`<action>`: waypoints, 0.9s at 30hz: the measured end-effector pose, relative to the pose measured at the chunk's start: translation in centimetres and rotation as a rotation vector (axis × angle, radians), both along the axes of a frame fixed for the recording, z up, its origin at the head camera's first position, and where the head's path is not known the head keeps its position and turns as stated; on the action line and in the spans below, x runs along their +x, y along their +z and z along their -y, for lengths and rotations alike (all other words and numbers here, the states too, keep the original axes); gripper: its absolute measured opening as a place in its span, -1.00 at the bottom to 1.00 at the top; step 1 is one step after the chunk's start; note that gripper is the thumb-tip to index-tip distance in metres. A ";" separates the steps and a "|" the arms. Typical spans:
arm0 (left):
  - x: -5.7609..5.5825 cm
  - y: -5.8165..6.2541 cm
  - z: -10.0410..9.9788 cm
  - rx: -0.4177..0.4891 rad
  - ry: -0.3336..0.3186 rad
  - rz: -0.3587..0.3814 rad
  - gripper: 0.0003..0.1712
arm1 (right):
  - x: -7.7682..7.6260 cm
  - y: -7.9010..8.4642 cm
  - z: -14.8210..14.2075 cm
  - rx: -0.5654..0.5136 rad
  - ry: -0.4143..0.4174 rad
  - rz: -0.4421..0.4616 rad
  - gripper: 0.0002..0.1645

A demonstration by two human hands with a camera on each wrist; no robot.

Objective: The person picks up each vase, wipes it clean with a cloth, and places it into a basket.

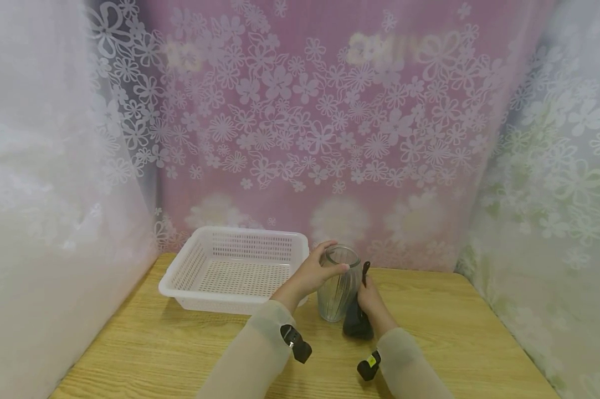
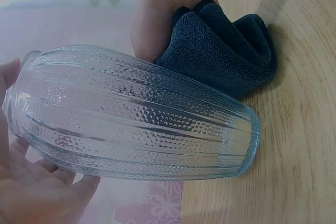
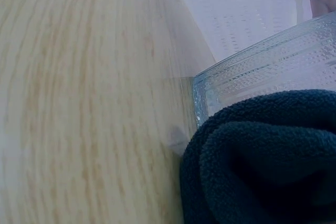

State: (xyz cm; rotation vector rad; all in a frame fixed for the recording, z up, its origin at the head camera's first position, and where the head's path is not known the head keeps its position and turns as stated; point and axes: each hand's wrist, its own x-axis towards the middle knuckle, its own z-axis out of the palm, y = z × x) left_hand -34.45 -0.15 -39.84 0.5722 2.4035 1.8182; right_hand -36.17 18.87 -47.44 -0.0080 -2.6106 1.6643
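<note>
A clear ribbed glass vase (image 1: pixel 336 291) with a dotted texture stands on the wooden table, right of the basket. My left hand (image 1: pixel 313 272) grips it around the neck, thumb on the near side of the rim and fingers behind. On the vase's right side, my right hand (image 1: pixel 372 299) holds a dark blue-grey towel (image 2: pixel 220 51), folded and hanging in loose layers. In the left wrist view the towel lies against the vase's wall. The right wrist view shows the thick towel folds (image 3: pixel 262 129) overlapping the vase's lower part; the right fingers are mostly hidden there.
A white plastic basket (image 1: pixel 235 305) with slotted walls sits left of the vase, close to my left wrist. The wooden table (image 1: pixel 145 349) ends at a pink flowered curtain (image 1: pixel 319 122) behind, with pale sheets on both sides.
</note>
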 end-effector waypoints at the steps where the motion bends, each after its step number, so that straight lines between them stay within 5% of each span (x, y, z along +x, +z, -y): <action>1: 0.0 0.0 0.0 -0.001 0.000 -0.001 -0.21 | 0.0 0.0 0.0 0.008 0.004 0.005 -0.47; 15: -0.2 -0.3 -0.1 -0.016 0.004 -0.002 -0.22 | -0.1 0.0 -0.1 0.091 0.026 -0.007 -0.46; 27: -0.2 -0.3 0.0 -0.035 0.010 -0.015 -0.24 | 0.2 0.0 -0.8 0.120 0.010 0.090 -0.47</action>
